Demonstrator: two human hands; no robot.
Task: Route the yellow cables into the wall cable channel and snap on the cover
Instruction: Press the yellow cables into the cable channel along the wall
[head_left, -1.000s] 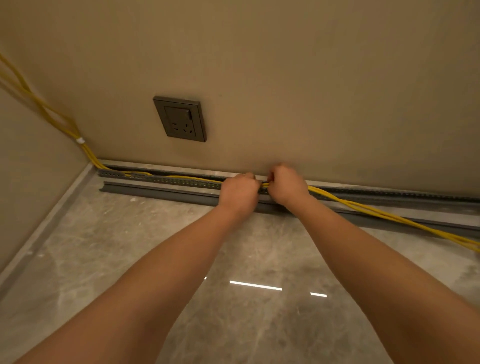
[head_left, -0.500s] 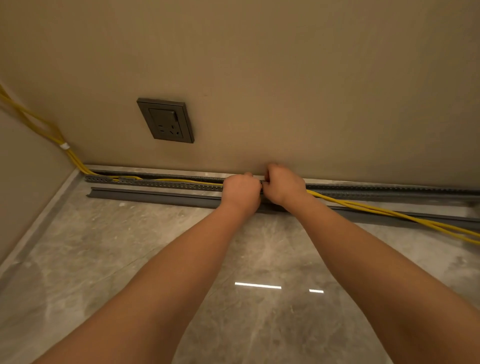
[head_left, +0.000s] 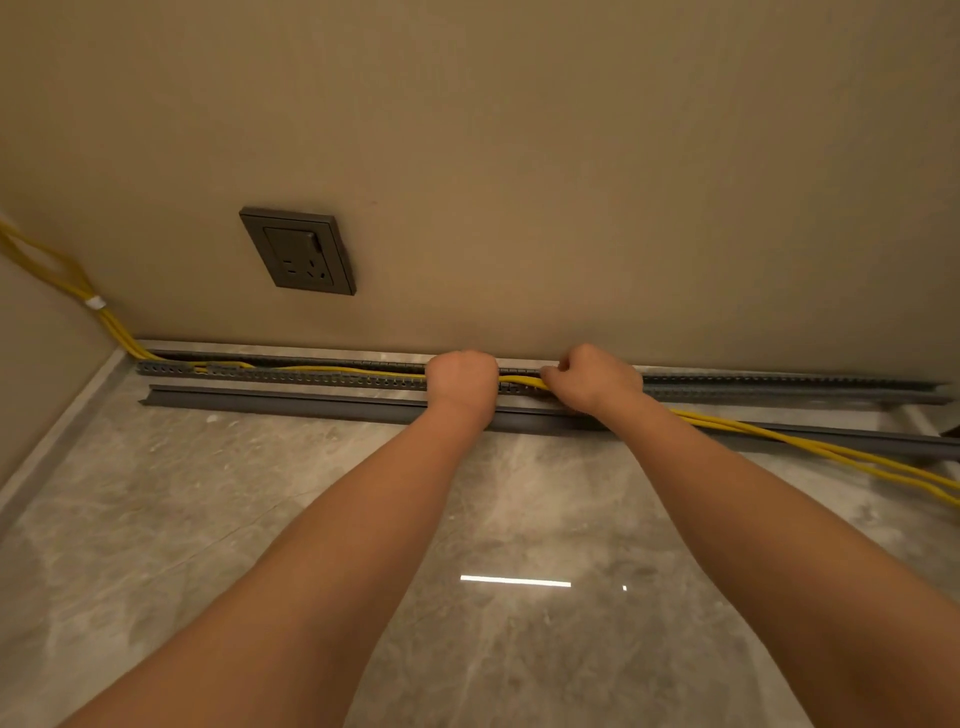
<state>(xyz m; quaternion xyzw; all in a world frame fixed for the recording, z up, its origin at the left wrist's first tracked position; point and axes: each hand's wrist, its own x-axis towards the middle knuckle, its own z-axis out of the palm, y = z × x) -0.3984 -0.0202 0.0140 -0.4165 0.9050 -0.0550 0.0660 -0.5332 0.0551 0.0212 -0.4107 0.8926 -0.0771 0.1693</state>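
A grey slotted cable channel (head_left: 311, 378) runs along the foot of the wall. Yellow cables (head_left: 810, 447) come down the left corner, lie inside the channel's left half, then pass under my hands and trail loose over the floor to the right. My left hand (head_left: 461, 378) is fisted on the cables at the channel's middle. My right hand (head_left: 592, 376) grips the cables a short way to its right, at the channel. The grey cover strip (head_left: 291, 404) lies flat on the floor just in front of the channel.
A dark wall socket (head_left: 298, 252) sits above the channel at the left. The floor (head_left: 208, 519) is glossy grey marble with a light reflection. A side wall closes the left corner (head_left: 47, 353).
My hands were touching; now the right hand has slid to the right along the channel, leaving a gap with cable showing between them. The view has shifted slightly to the left.
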